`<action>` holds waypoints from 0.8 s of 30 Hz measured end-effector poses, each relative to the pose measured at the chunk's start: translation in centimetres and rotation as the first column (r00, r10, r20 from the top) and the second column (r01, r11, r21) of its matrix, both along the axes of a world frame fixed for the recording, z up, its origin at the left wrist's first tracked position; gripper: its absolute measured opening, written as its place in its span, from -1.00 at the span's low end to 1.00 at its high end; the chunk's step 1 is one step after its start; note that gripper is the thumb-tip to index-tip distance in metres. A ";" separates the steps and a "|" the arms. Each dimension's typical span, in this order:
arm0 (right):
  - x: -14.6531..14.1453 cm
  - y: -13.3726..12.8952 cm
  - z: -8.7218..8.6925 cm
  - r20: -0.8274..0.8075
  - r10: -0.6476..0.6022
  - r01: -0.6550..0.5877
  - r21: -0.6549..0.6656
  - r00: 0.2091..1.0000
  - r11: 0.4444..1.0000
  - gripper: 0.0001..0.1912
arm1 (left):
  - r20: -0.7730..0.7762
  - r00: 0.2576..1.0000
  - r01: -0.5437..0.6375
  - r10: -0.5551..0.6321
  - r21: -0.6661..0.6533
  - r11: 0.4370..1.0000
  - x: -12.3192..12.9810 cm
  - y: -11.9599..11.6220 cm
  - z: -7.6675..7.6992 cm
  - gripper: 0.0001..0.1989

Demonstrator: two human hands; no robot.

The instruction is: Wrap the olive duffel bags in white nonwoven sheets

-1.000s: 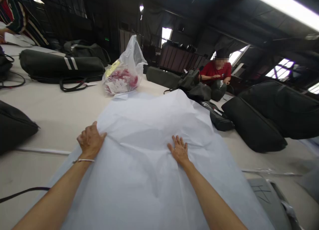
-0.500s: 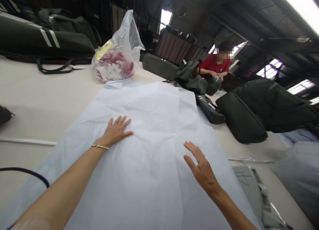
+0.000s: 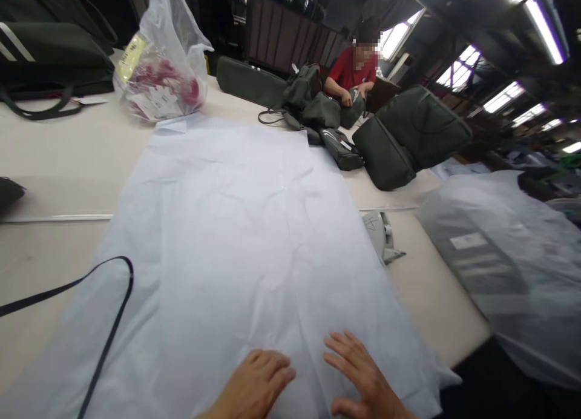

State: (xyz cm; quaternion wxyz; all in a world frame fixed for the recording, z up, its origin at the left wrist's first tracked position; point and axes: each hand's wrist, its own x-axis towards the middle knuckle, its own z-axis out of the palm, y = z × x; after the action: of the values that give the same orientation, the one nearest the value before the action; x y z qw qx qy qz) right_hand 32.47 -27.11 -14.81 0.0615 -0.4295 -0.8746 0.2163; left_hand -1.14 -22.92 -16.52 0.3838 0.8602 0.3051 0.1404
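Note:
A big white sheet or bag of thin material (image 3: 218, 237), creased along its middle, lies spread over the table before me. My left hand (image 3: 256, 379) rests low on its near part, palm down, fingers slightly bent and close together, grasping nothing. To the right of it, my right hand (image 3: 361, 373) is over the sheet with fingers spread and nothing held; whether it touches the sheet I cannot tell. A thin dark strap (image 3: 122, 307) loops across the sheet's left side. A grey device with black marking (image 3: 377, 234) sits at the right edge, partly covered by the sheet.
A clear plastic bag with red contents (image 3: 163, 89) stands at the sheet's far end. Dark green bags (image 3: 385, 155) sit at the far right, others (image 3: 54, 56) far left. A person in red (image 3: 351, 74) handles a bag. A plastic-wrapped grey bundle (image 3: 494, 267) lies right.
Both my hands have drawn back toward me along the sheet and come closer together. My view has shifted right, showing more of the plastic-wrapped bundle and the strap.

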 end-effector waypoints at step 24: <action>-6.9 -3.6 -0.1 -0.040 -0.039 0.044 0.134 0.998 0.990 -0.73 | 0.398 0.380 -0.774 0.835 -0.358 0.522 -0.6 -6.3 3.9 -0.76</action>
State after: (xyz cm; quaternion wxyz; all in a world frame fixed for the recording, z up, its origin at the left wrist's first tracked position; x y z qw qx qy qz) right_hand 25.56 -30.69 -14.95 0.1114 -0.4383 -0.8768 0.1633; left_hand -1.75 -29.19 -12.59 0.3812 0.5049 0.5735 0.5205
